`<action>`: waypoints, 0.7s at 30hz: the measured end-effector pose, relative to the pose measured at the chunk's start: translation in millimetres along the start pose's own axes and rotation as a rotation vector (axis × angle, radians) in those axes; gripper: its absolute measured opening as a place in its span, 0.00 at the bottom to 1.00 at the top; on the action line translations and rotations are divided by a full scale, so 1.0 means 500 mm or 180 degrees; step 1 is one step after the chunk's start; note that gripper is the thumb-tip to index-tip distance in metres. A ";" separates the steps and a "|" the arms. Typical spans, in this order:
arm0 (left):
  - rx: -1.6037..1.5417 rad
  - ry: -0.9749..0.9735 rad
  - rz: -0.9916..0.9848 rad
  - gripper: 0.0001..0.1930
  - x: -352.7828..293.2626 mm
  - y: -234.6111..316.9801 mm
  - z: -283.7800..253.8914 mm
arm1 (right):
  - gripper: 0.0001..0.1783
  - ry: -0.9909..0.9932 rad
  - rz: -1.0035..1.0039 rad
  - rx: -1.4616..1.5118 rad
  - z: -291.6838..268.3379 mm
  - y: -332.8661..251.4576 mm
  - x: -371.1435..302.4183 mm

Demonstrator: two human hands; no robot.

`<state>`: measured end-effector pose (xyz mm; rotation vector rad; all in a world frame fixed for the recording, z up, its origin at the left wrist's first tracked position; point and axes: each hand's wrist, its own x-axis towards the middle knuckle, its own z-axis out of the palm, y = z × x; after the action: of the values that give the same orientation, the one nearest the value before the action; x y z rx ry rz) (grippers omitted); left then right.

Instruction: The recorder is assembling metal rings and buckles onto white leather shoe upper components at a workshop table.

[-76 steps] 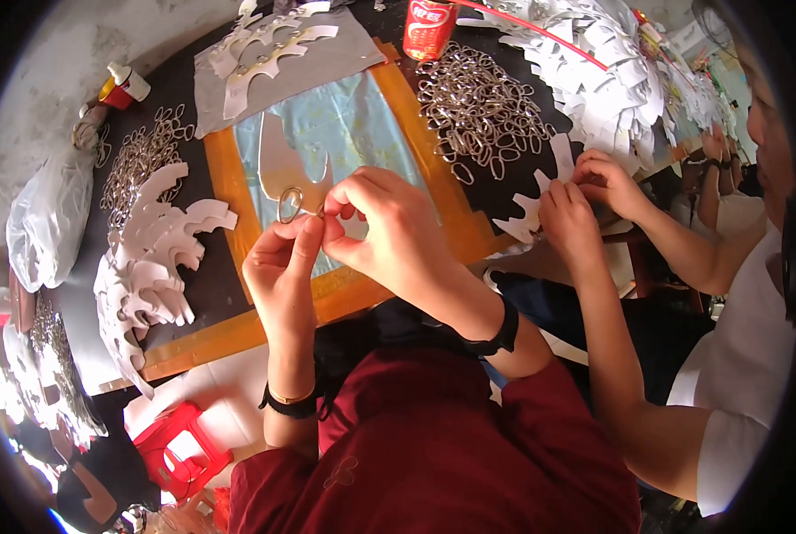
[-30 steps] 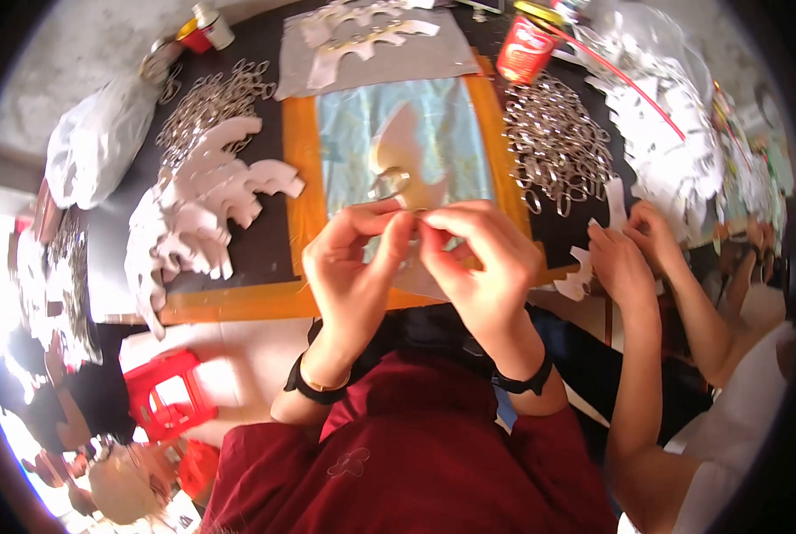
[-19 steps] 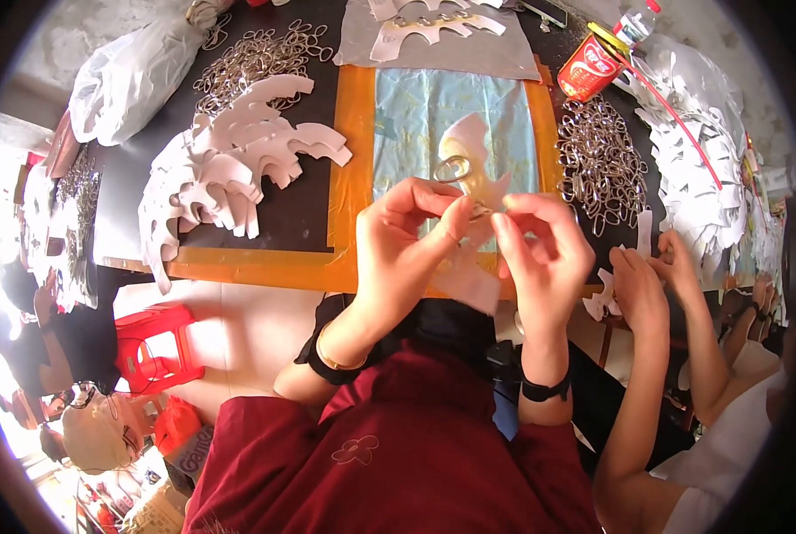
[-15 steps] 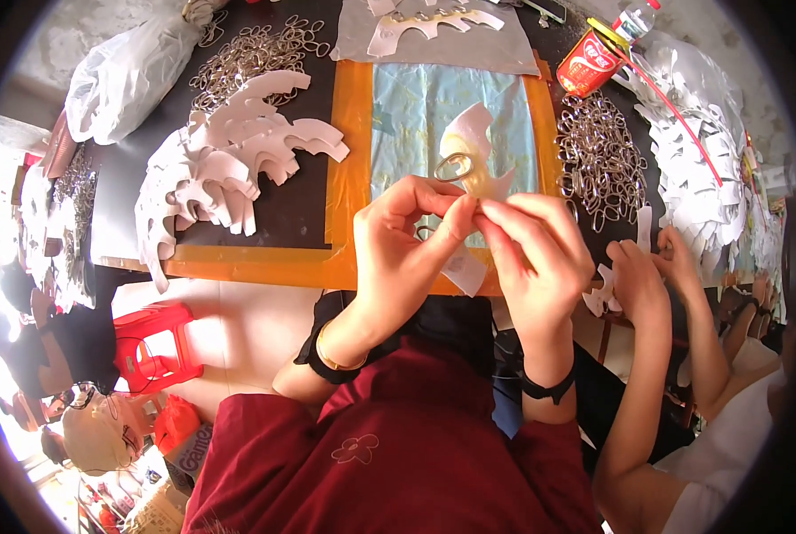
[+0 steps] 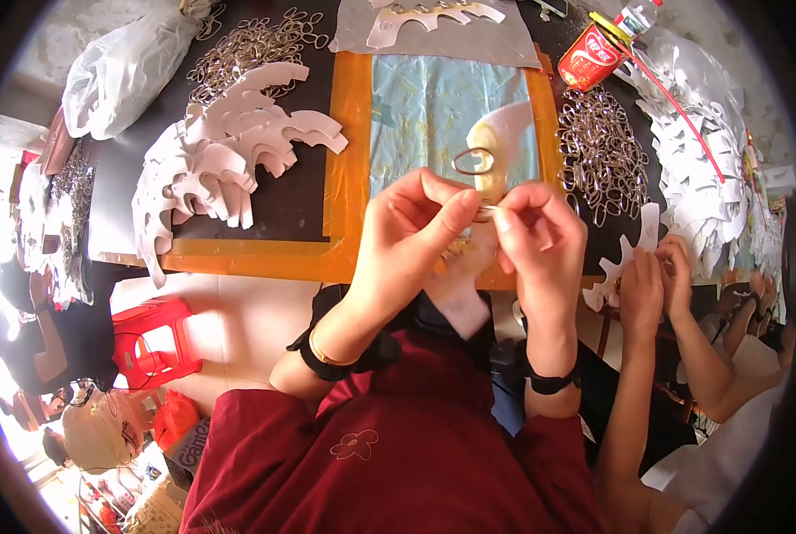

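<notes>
A white curved cut-out piece (image 5: 502, 133), yellowish along its inner edge, is held upright between my two hands above the table's front edge. One oval metal ring (image 5: 472, 161) sits on its tabbed edge. My left hand (image 5: 409, 233) is closed, thumb and forefinger pinching that edge. Facing it, my right hand (image 5: 540, 233) is closed too, its fingertips pinching the same spot. Something small and shiny shows between the fingertips, partly hidden. The lower end of the piece hangs below my hands, over my lap.
On the left lie stacked white pieces (image 5: 207, 169) and a ring pile (image 5: 260, 49). More rings (image 5: 601, 151) lie right of the blue sheet (image 5: 425, 98). A red can (image 5: 591, 58) stands beyond. A co-worker's hands (image 5: 652, 280) hold another piece at right.
The white piece has turned and shifted slightly right, and more of its lower end now shows. My right fingers have curled in closer. The co-worker's piece has risen into fuller view.
</notes>
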<state>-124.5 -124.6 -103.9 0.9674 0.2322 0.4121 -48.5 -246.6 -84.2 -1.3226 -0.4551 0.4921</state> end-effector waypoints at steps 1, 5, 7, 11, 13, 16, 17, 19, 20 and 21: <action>0.0545 0.0217 0.0284 0.07 -0.001 0.001 0.004 | 0.09 0.0120 -0.0678 -0.0653 0.004 0.008 0.004; 0.1123 0.0241 0.0777 0.07 -0.001 -0.001 0.006 | 0.14 0.0291 -0.1966 -0.2543 0.015 -0.033 -0.003; 0.1226 0.0288 0.0847 0.07 -0.001 0.002 0.012 | 0.13 0.0210 -0.2424 -0.2897 0.008 -0.021 0.005; 0.1103 0.0340 0.0866 0.07 -0.006 0.008 0.016 | 0.10 0.0265 -0.2436 -0.3032 0.017 -0.021 0.003; 0.0835 0.0281 0.0532 0.07 -0.008 0.024 0.018 | 0.09 0.0314 -0.2219 -0.2934 0.019 -0.021 -0.004; 0.0119 0.0062 -0.0046 0.08 -0.004 0.024 0.002 | 0.03 0.0053 -0.0981 -0.0813 0.015 -0.011 -0.005; -0.0324 -0.0100 -0.0298 0.08 -0.001 0.022 -0.003 | 0.03 0.0040 -0.0100 -0.0220 0.014 -0.027 -0.012; -0.0472 -0.0106 -0.0423 0.08 0.001 0.017 -0.003 | 0.02 -0.0180 0.0531 0.0335 -0.001 -0.031 -0.009; -0.0038 0.0048 -0.0173 0.08 0.001 0.014 -0.002 | 0.02 -0.0173 0.0531 0.0329 0.002 -0.029 -0.008; 0.0404 0.0211 0.0083 0.08 0.002 0.012 -0.002 | 0.04 -0.0024 -0.0013 -0.0342 0.008 -0.025 -0.005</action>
<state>-125.6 -120.6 -99.3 1.0832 0.3089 0.4580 -51.9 -247.3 -71.6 -1.4231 -0.4959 0.4748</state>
